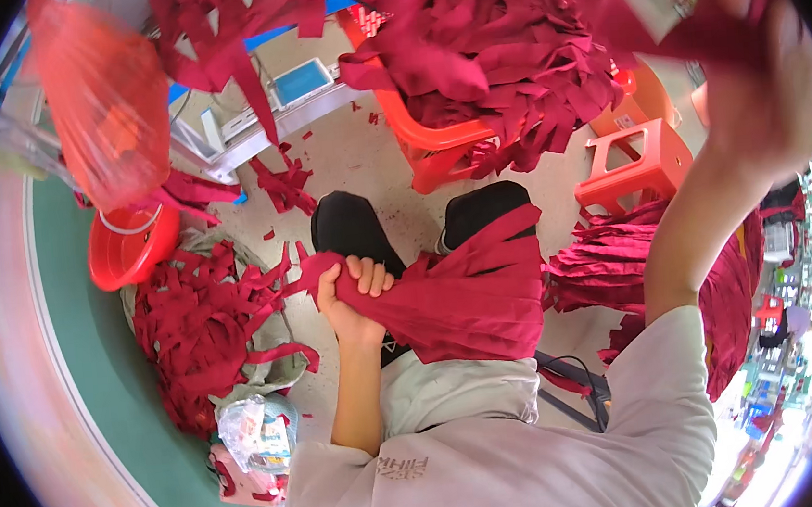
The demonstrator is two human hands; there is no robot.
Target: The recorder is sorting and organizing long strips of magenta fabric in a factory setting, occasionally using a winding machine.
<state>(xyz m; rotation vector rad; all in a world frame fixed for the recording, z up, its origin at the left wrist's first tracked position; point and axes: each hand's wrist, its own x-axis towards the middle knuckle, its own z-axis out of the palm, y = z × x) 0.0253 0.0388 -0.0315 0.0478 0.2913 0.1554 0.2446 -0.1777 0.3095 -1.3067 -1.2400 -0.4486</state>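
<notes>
My left hand (356, 292) is closed round the gathered end of a bundle of dark red fabric strips (477, 295). From that fist the bundle fans out to the right across my lap. At the upper right my raised right hand (778, 95) is smeared by motion. A dark red fabric strip (715, 33) trails leftward from it, also blurred, and appears gripped; the fingers themselves are not distinct. In front of me a large tangled heap of the same strips (524, 60) fills a red plastic chair (415, 137).
A table frame (224, 158) with more strips stands ahead left, beside a hanging red plastic bag (109, 115) and red bucket (130, 249). A sack of strips (196, 339) sits left. On the right are a red stool (644, 160) and stacked red fabric (609, 260).
</notes>
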